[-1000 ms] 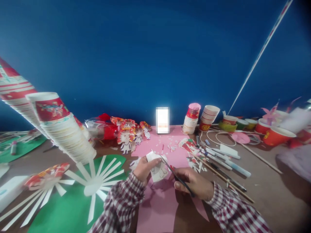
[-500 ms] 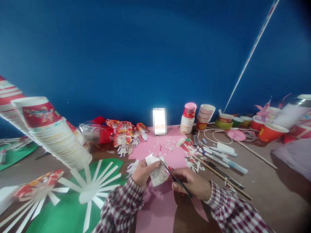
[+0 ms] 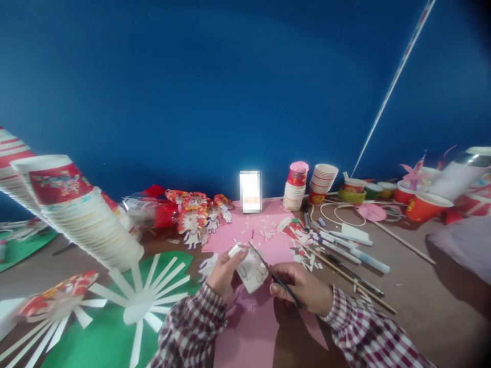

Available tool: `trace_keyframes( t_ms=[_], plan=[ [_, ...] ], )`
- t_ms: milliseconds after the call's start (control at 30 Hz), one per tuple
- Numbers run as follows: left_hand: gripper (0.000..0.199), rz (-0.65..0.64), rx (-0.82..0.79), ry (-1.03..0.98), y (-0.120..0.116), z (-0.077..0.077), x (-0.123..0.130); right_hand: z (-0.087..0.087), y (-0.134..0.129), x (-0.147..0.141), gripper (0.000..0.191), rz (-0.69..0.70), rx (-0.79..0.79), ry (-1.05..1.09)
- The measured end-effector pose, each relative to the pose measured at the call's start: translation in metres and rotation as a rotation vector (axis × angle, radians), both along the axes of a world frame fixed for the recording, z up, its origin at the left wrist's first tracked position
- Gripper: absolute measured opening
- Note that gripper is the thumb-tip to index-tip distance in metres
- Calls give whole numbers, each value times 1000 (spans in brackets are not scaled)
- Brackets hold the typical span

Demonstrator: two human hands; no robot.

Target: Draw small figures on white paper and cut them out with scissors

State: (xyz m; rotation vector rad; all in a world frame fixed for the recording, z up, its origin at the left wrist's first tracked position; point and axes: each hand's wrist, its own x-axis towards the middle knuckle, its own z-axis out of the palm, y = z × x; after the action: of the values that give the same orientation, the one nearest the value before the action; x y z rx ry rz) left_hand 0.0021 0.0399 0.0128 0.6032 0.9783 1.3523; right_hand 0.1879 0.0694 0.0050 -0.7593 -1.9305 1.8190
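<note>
A white piece of paper [image 3: 253, 276] with dark drawn lines is pinched in my left hand [image 3: 226, 271], its thumb on top. My right hand [image 3: 303, 289] is closed round a pair of dark-handled scissors [image 3: 284, 287]. The blades point up and to the left, along the paper's upper right side. Under both hands lies a pink sheet [image 3: 247, 332]. Beyond it are scattered small paper scraps [image 3: 268, 232]. Just left of my left hand rests a white cut-out figure [image 3: 209, 267].
Several decorated cut-out figures [image 3: 194, 220] lie at the back. On the left, a leaning stack of paper cups [image 3: 88, 220] stands by a green sheet [image 3: 95, 335] with a cup cut into strips [image 3: 140, 304]. Markers [image 3: 341, 250] and a wooden stick [image 3: 353, 281] lie to the right.
The paper in my left hand has turned slightly, and the scissor blades have shifted a little against it. The whole view has moved slightly.
</note>
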Motion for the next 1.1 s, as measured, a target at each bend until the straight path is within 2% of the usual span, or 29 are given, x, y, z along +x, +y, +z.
trace_keyframes(
  t_ms=[133,233,467,733,900,1100],
  plan=[
    [28,134,-8,39,3,0,-2,-1,1,-1,38,-3,20,1],
    [32,149,20,98,5,-3,-8,0,2,-1,37,-9,14,6],
    [27,44,29,192,3,-3,-11,1,1,0,37,-13,-30,28],
    [21,-88,26,447,2,-2,-14,3,-2,-4,37,-27,9,34],
    [23,-76,3,292,2,-5,-11,0,-2,-5,39,-46,-80,42],
    [23,-20,59,76,0,-3,1,2,-5,-9,40,-171,-235,-1]
  ],
)
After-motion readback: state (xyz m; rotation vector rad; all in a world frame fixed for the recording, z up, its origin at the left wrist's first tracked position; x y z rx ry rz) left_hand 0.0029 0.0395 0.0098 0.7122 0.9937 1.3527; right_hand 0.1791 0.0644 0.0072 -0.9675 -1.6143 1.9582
